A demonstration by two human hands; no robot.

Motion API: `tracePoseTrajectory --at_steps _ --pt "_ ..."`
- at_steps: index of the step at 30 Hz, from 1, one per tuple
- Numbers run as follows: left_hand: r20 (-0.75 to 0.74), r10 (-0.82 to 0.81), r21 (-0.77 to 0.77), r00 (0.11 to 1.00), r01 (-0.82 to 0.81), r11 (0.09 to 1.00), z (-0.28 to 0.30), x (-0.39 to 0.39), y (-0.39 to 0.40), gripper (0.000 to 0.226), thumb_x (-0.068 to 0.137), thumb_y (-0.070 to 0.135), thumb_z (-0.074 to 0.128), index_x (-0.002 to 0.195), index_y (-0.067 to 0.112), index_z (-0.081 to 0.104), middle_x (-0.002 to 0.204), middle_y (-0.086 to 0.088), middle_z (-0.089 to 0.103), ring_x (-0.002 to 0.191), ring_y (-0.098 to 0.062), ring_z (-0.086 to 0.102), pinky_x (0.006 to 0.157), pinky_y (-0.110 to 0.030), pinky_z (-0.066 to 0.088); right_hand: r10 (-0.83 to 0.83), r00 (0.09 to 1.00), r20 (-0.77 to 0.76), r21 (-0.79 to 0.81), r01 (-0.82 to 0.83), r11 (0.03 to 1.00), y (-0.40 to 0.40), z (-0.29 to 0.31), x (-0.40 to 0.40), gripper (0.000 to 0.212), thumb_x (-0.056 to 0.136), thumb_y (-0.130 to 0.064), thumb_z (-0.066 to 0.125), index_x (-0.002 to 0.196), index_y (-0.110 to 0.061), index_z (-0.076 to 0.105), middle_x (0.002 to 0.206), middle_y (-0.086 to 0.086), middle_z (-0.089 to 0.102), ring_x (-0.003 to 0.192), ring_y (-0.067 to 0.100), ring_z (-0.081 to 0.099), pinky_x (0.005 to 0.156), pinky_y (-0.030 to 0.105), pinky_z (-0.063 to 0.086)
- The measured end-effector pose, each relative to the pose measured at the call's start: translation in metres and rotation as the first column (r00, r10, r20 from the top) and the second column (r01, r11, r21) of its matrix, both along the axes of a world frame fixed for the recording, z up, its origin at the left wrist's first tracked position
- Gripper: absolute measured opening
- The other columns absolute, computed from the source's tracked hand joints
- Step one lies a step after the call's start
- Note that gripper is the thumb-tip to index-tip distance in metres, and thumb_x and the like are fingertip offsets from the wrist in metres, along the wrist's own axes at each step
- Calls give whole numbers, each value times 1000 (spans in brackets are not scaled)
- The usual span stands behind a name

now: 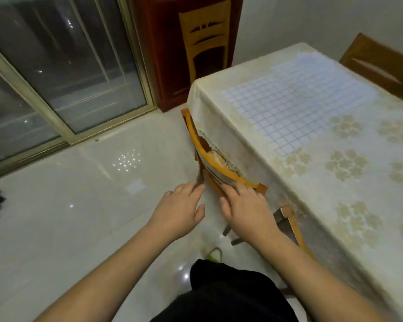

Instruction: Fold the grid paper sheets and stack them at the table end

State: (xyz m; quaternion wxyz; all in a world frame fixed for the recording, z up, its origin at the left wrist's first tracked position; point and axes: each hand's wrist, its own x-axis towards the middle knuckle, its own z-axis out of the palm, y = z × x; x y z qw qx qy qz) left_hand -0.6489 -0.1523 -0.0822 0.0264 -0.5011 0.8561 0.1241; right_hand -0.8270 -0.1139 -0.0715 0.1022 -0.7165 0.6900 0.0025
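Both hands, left [180,209] and right [247,209], hang relaxed and holding nothing, side by side above the floor. Grid paper sheets [298,101] lie flat on the table [335,205], up ahead to their right.

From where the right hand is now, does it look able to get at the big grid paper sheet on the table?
Probably yes. The right hand is open and empty, beside the table edge by the chair back. The grid paper sheet lies flat on the tablecloth with nothing on it, though farther up the table, so a forward reach seems needed.
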Motion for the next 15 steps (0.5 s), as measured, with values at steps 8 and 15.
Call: tracePoseTrajectory --at_steps 8,15 --pt "6 -157 -15 988 157 988 13 -55 -118 55 96 41 39 147 22 33 150 0 37 132 -21 41 100 -41 44 -173 984 45 51 170 984 -91 2 -48 48 99 -45 27 142 -26 40 138 0 48 119 23 52 93 37 42" --pt "-38 -247 -55 968 244 968 13 -67 -191 49 90 38 44 134 17 52 135 -4 54 117 -23 56 80 -40 55 -266 964 22 -8 266 964 -146 0 -54 63 90 -47 14 129 -22 56 122 1 60 105 23 60 82 37 49"
